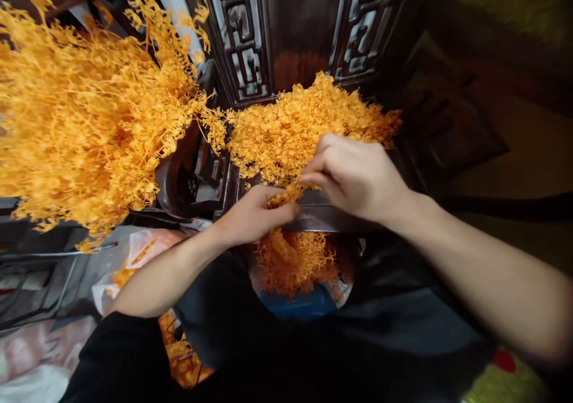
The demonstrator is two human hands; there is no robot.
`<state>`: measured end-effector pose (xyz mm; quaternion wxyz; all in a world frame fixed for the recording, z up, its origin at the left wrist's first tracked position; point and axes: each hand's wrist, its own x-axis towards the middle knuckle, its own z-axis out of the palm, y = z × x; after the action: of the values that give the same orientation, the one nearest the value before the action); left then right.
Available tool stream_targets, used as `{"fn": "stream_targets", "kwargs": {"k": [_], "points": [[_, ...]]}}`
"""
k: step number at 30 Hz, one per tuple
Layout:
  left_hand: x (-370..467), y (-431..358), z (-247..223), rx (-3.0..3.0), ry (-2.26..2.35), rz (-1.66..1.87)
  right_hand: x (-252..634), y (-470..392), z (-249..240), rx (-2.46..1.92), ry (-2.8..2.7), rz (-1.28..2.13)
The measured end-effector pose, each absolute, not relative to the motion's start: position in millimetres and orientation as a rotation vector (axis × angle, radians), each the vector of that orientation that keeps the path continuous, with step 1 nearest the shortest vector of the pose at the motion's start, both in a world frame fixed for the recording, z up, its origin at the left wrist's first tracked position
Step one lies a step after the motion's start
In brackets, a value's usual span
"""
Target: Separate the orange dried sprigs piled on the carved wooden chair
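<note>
Both hands meet over the front edge of a dark wooden bench point(322, 215). Of the 2, the right hand point(358, 176) is the larger in view: its fingers are curled down and pinched together on a small clump of orange fronds point(284, 197), and the left hand point(253, 215) is closed around the same clump from below, thumb pressed against the right fingertips.

Biggest of all is the large bunch of orange fronds point(85, 110), a bushy spray filling the upper left; its top and left side are cut off by the frame, and what carries it cannot be made out. Next comes the heaped pile of fronds point(304, 116) lying on the bench, reaching back to the carved dark panel point(244, 39) behind it. Below the bench's front edge sits a blue container point(307, 307) holding more orange fronds point(293, 260); its rim is partly hidden by a crumpled plastic liner and by the dark clothing in front. At the lower left a plastic bag point(143, 248) holds orange pieces too, half hidden behind the left forearm and black sleeve point(120, 361).
</note>
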<state>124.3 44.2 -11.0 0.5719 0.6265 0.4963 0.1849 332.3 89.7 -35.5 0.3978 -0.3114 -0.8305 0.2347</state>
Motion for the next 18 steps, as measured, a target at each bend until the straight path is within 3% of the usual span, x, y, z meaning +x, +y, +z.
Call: {"fn": "stream_targets", "kwargs": {"k": [2, 8, 14, 18], "points": [[134, 44, 1, 1.476, 1.164, 0.444, 337, 101, -35, -0.830, -1.962, 0.611], [166, 40, -9, 1.663, 0.764, -0.017, 371, 129, -35, -1.028, -1.545, 0.461], [154, 49, -39, 1.657, 1.117, 0.208, 357, 76, -41, -0.688, -2.240, 0.662], [146, 47, -42, 1.615, 1.148, 0.229, 343, 52, -50, -0.738, -2.355, 0.748]]}}
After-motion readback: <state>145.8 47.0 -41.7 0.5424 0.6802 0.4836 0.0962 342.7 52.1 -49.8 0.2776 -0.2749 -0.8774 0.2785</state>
